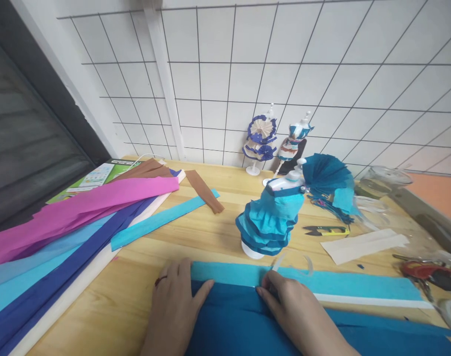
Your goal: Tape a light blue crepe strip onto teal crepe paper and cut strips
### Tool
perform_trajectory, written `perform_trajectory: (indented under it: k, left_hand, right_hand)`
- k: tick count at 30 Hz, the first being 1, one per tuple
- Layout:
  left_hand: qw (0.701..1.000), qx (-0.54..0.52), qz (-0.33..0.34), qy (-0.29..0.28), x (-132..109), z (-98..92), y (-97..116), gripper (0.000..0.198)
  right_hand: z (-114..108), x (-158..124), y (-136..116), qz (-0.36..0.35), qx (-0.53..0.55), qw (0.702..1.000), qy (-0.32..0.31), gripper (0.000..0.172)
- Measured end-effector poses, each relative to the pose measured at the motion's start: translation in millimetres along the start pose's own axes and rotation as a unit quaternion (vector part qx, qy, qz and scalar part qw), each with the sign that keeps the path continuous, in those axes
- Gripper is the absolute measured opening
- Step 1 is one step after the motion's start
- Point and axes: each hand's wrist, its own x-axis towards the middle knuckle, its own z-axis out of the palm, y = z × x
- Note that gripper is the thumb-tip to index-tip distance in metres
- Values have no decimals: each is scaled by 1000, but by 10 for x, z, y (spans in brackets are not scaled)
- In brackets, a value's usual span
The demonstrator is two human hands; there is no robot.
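Observation:
A long turquoise crepe paper strip [359,286] lies across the table in front of me. Dark teal crepe paper [233,321] meets its near edge between my hands. With fingers spread, my left hand [177,301] rests at the left end of both papers. My right hand [288,301] is closed at the seam, its thumb and finger pinching a thin, curling white tape backing strip [309,267]. Farther right, a white band [374,300] runs along the turquoise edge. Just beyond stands a small dress form [272,215] wearing a ruffled turquoise and teal paper dress.
Colored crepe paper strips [110,202] are piled at left. A brown strip [205,192] crosses a turquoise one. Yellow-handled thread snips [326,231], a cream paper piece [364,244] and red-handled scissors [433,274] lie right. Two smaller dress forms [261,138] stand by the tiled wall.

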Motion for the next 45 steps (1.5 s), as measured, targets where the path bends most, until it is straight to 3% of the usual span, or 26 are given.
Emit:
perform_trajectory:
  k: [9,14,17,20,22,29,45]
  left_hand:
    - [999,33,-6,-3,-30,-121,130,38]
    - [993,108,-24,36,-96,-206,385,25]
    - [996,34,83,10,-178,-124,601,13]
    - [978,-59,195,-44,-276,38,761,22]
    - [974,-56,217,-35,-330,138,811,28]
    - [969,14,247,31,-404,259,829,33]
    - [958,46,279,47,-367,274,793,39]
  right_hand:
    - [7,34,76,-17,59,998,14,9]
    - [24,21,76,-13,44,999,17,10]
    - [35,16,74,-16,35,999,16,15]
    - [30,3,88,-23,48,998,22,23]
    - [12,-15,103,-27,56,998,32,24]
    - [-56,-92,176,-33,58,996,53,26]
    - [-221,-191,594,-20,63,993,94,25]
